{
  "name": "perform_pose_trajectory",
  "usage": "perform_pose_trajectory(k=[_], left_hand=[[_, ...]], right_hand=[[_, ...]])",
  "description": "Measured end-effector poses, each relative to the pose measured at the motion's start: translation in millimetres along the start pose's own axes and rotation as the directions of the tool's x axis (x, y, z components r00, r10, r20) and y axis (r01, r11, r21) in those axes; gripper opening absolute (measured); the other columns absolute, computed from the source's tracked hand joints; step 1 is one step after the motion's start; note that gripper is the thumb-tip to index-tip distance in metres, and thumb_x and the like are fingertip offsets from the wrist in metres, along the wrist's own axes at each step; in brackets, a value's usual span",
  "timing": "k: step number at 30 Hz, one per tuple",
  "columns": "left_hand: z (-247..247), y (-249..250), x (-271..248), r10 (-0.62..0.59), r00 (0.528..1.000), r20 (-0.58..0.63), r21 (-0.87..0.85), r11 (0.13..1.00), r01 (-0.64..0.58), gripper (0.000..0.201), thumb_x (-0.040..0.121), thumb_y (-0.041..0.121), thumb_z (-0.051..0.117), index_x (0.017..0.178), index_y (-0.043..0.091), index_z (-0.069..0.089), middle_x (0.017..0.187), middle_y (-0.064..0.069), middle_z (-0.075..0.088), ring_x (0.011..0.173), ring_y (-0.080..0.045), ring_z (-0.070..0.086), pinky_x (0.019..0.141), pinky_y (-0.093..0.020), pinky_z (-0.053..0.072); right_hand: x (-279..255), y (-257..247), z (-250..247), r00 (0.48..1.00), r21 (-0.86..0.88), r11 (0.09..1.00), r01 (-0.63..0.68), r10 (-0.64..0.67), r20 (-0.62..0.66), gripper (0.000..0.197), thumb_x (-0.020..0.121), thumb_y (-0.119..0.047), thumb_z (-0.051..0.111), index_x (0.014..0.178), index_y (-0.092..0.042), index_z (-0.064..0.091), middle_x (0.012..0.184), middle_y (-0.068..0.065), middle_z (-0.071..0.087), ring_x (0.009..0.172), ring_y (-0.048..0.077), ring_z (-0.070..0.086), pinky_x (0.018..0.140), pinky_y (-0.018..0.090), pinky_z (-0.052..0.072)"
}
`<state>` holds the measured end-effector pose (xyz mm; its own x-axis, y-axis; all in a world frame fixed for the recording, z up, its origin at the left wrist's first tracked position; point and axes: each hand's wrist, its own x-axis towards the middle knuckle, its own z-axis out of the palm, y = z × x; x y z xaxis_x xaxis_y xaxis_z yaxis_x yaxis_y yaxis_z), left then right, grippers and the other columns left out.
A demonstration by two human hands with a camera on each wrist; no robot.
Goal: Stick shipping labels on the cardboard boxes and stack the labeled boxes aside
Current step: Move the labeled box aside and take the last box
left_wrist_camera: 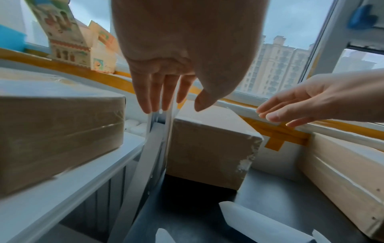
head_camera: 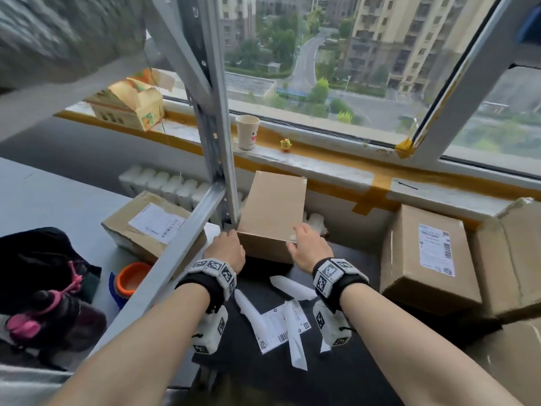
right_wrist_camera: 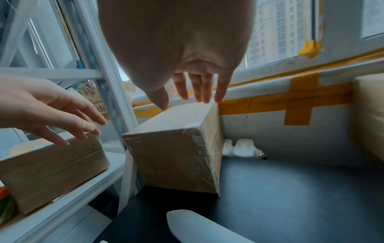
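Observation:
A plain unlabeled cardboard box (head_camera: 272, 218) stands on the dark table (head_camera: 366, 361) against the wall under the window. My left hand (head_camera: 227, 247) is at its near left corner beside the metal post, fingers straight (left_wrist_camera: 172, 105). My right hand (head_camera: 307, 244) reaches over its near right corner, fingers spread above the top (right_wrist_camera: 187, 100). Neither hand grips anything; whether they touch the box (right_wrist_camera: 172, 157) I cannot tell. A loose shipping label (head_camera: 278, 326) lies on the table between my forearms. One labeled box (head_camera: 152, 227) sits on the left shelf, another labeled box (head_camera: 427, 253) at the right.
A grey metal shelf post (head_camera: 216, 159) rises right beside the plain box. White backing strips (head_camera: 292, 287) litter the table. The sill holds a paper cup (head_camera: 247, 131), a yellow toy (head_camera: 286, 145) and a printed carton (head_camera: 128, 104). A large carton (head_camera: 515, 253) stands far right.

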<state>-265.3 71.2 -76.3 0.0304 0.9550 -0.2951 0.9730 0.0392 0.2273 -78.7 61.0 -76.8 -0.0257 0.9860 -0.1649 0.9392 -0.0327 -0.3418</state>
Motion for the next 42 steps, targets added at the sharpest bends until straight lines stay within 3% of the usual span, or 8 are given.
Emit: perform_pose_trajectory(k=[5, 10, 15, 21, 25, 29, 33, 42], left_hand=[[12, -3, 29, -0.081, 0.996, 0.043, -0.168, 0.982, 0.087, 0.036, 0.099, 0.027, 0.035, 0.125, 0.003, 0.041, 0.134, -0.016, 0.047, 0.124, -0.032, 0.047, 0.099, -0.039, 0.038], [22, 2, 47, -0.146, 0.988, 0.048, -0.321, 0.935, 0.154, 0.039, 0.098, 0.03, 0.039, 0.126, 0.003, 0.043, 0.13, -0.018, 0.053, 0.122, -0.035, 0.048, 0.098, -0.039, 0.04], [28, 5, 58, -0.201, 0.976, 0.08, -0.549, 0.809, 0.211, 0.04, 0.097, 0.03, 0.046, 0.122, -0.001, 0.042, 0.125, -0.019, 0.054, 0.115, -0.033, 0.052, 0.093, -0.034, 0.039], [33, 6, 54, -0.12, 0.993, 0.016, -0.69, 0.718, 0.097, 0.038, 0.095, 0.014, 0.05, 0.131, 0.002, 0.047, 0.131, -0.014, 0.057, 0.119, -0.027, 0.055, 0.098, -0.03, 0.039], [25, 13, 37, -0.094, 0.996, -0.005, -0.731, 0.679, 0.06, 0.034, 0.094, 0.013, 0.051, 0.125, -0.001, 0.05, 0.126, -0.017, 0.058, 0.117, -0.028, 0.056, 0.1, -0.032, 0.041], [17, 22, 14, -0.034, 0.999, -0.014, -0.738, 0.675, 0.013, 0.03, 0.094, 0.012, 0.051, 0.119, -0.003, 0.049, 0.116, -0.011, 0.059, 0.11, -0.022, 0.056, 0.086, -0.021, 0.037], [25, 23, -7, 0.045, 0.999, 0.016, -0.787, 0.617, -0.016, 0.023, 0.086, 0.009, 0.056, 0.109, 0.009, 0.053, 0.114, -0.022, 0.063, 0.107, -0.036, 0.061, 0.097, -0.046, 0.047], [43, 51, -88, 0.298, 0.948, 0.106, -0.845, 0.53, -0.072, 0.051, 0.084, -0.002, 0.057, 0.133, 0.011, 0.05, 0.098, -0.018, 0.064, 0.082, -0.027, 0.062, 0.087, -0.043, 0.054]], right_hand=[[37, 3, 12, 0.998, 0.191, 0.979, -0.066, 0.062, 0.023, 0.063, 0.095, -0.026, 0.049, 0.146, -0.004, 0.018, 0.155, 0.013, 0.017, 0.14, 0.03, 0.027, 0.113, 0.036, 0.025], [60, 12, 24, 0.98, 0.598, 0.784, -0.169, 0.197, 0.019, 0.069, 0.086, -0.012, 0.064, 0.143, -0.01, 0.025, 0.143, 0.011, 0.041, 0.132, 0.026, 0.042, 0.112, 0.036, 0.032], [66, 20, 22, 0.95, 0.736, 0.614, -0.286, 0.28, 0.136, 0.08, 0.085, -0.004, 0.064, 0.148, -0.01, 0.015, 0.143, 0.01, 0.043, 0.128, 0.026, 0.046, 0.109, 0.034, 0.036], [57, 31, 17, 0.967, 0.782, 0.588, -0.207, 0.245, 0.072, 0.05, 0.079, 0.001, 0.066, 0.124, -0.011, 0.05, 0.119, 0.007, 0.062, 0.111, 0.023, 0.06, 0.1, 0.037, 0.047], [30, 34, 0, 0.973, 0.799, 0.584, -0.144, 0.232, 0.006, 0.052, 0.08, 0.004, 0.065, 0.128, -0.01, 0.049, 0.118, 0.004, 0.06, 0.107, 0.017, 0.057, 0.093, 0.026, 0.046], [-12, 33, -14, 0.967, 0.836, 0.539, -0.105, 0.251, -0.04, 0.058, 0.081, 0.008, 0.064, 0.133, -0.006, 0.044, 0.117, 0.001, 0.055, 0.107, 0.013, 0.053, 0.092, 0.023, 0.043], [-66, 36, -21, 0.953, 0.848, 0.521, -0.101, 0.296, -0.068, 0.064, 0.08, 0.009, 0.065, 0.137, -0.007, 0.04, 0.127, 0.007, 0.054, 0.112, 0.015, 0.051, 0.097, 0.027, 0.041], [-186, 52, -18, 0.881, 0.854, 0.497, -0.156, 0.461, -0.107, 0.074, 0.079, 0.007, 0.067, 0.143, -0.005, 0.032, 0.139, 0.011, 0.049, 0.119, 0.016, 0.049, 0.106, 0.033, 0.04]])
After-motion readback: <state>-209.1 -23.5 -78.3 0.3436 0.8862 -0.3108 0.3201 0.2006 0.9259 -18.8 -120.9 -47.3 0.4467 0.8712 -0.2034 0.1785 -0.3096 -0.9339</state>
